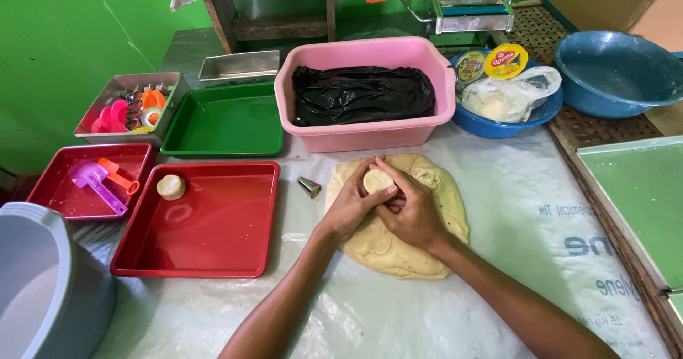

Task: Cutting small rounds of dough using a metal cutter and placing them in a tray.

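Observation:
Both hands meet over a big flat slab of pale yellow dough [427,249] on a plastic-covered table. My left hand [350,208] and my right hand [413,213] together cup a small round dough disc [378,182], fingers curled around its edge. One more round dough piece [171,187] lies in the top left corner of a large red tray [213,252]. A small metal cone-shaped nozzle [309,187] rests on the table between the tray and the slab.
A pink tub [370,135] lined with black plastic stands behind the slab. Green tray [224,124], small red tray with plastic scoops [71,195], metal tin of cutters [128,110], blue bowls [615,74], grey bucket [50,281], pasta roller [469,10] surround.

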